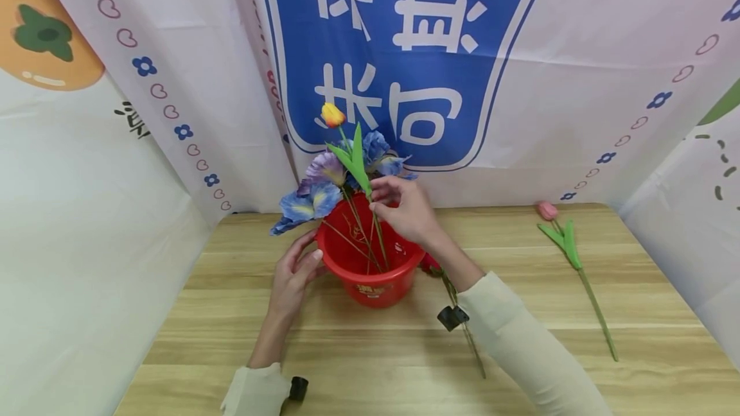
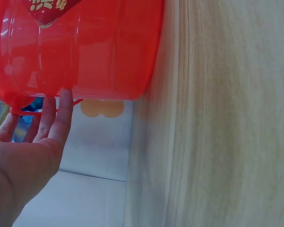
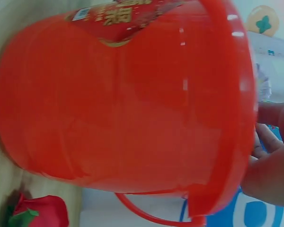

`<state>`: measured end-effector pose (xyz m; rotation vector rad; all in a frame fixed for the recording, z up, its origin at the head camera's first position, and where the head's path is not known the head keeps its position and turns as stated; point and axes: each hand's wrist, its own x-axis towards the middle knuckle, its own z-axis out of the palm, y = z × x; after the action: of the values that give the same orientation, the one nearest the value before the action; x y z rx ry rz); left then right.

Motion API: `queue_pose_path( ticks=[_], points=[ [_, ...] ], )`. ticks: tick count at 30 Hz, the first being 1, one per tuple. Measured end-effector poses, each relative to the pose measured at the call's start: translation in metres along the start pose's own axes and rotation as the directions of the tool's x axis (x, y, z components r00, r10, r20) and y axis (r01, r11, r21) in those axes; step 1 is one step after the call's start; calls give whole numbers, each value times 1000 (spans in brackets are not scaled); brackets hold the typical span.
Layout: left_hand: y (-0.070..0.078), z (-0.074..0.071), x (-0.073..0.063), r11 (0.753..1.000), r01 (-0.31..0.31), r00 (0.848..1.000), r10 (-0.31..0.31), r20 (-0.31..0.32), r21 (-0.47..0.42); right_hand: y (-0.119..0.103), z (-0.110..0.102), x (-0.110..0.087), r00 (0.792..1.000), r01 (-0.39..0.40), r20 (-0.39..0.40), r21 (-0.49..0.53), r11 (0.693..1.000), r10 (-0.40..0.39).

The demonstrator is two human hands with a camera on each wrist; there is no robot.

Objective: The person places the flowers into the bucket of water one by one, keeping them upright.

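Nearest on the wood-grain table [image 1: 196, 339] lies a long-stemmed red rose [image 1: 429, 263], partly hidden by the right arm. Beyond, the left hand [image 1: 295, 275] touches the left side of a round red plastic bucket [image 1: 376, 294], fingers extended in a loose grip; the bucket stands toward the table's far edge. Over its mouth, the right hand [image 1: 405, 210] has a pinching grip on the stem of a yellow-orange tulip with green leaves [image 1: 360, 169]: bloom and leaves rise above that grip, stem below it inside the bucket. Blue and purple petalled flowers [image 1: 312, 201] lean past the bucket's far rim. Near the table's right edge lies a pink tulip [image 1: 571, 249], bloom by the far edge.
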<state>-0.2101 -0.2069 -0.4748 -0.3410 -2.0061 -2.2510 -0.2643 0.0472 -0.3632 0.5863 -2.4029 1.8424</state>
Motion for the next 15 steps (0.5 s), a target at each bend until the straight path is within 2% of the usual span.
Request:
queue_pose_path(
  ticks=[10, 15],
  points=[
    [0, 1, 1, 1000, 4, 1000, -4, -5, -12, 15, 11, 6, 993, -97, 67, -80, 992, 102],
    [-1, 1, 1, 1000, 2, 1000, -2, -4, -22, 17, 16, 6, 989, -113, 73, -172, 979, 127]
  ],
)
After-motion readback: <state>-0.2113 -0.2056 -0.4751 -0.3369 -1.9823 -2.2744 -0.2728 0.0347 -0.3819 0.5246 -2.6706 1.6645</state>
